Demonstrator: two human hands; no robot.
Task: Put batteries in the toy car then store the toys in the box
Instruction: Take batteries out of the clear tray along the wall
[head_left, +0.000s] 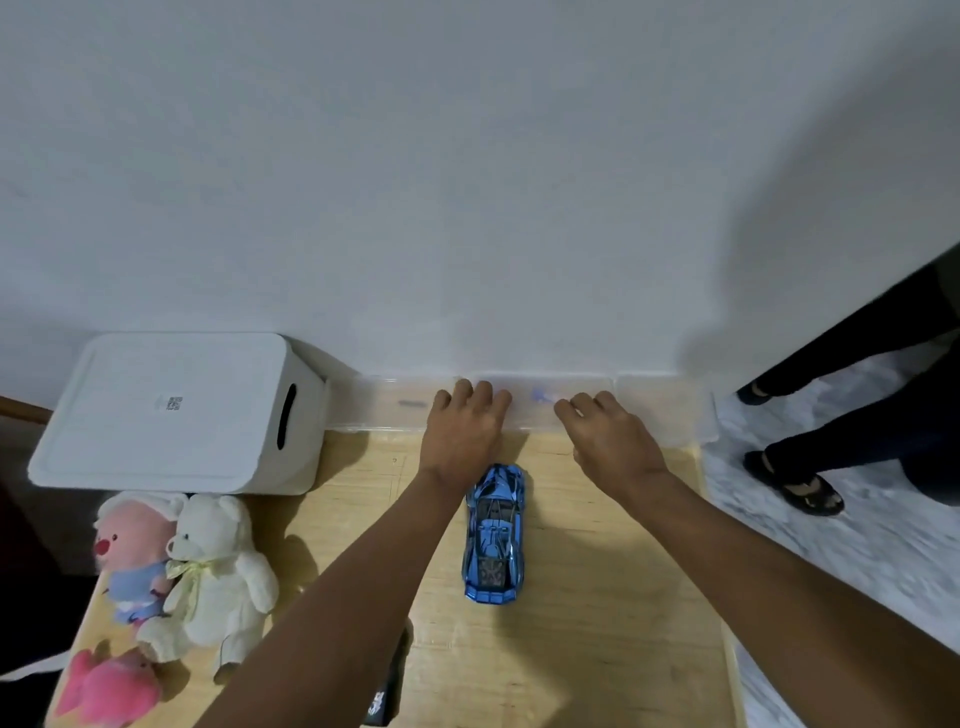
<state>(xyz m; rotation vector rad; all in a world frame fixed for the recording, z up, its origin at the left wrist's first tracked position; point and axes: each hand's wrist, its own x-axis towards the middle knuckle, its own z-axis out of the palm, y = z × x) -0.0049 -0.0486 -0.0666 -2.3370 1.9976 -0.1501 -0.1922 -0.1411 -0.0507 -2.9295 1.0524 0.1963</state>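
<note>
Pale wooden table (597, 597) against a white wall carries the blue toy car (494, 535) at its centre, between the two forearms. It stands on its wheels, so a wrist drawn back carelessly could knock it and send it rolling along its length towards the near edge.

Its long axis runs near to far. The nose seems to point at the wall, though the glare makes that uncertain.

Just beyond it, the left hand (465, 431) and right hand (610, 441) reach onto a clear tray (670, 410). Their fingers are curled and the tips hidden, so I cannot tell whether either holds anything. A hasty pull there might spill the tray's small contents.

The lidded white box (176, 410) sits far left, with the plush toys (218, 566) near it.
</note>
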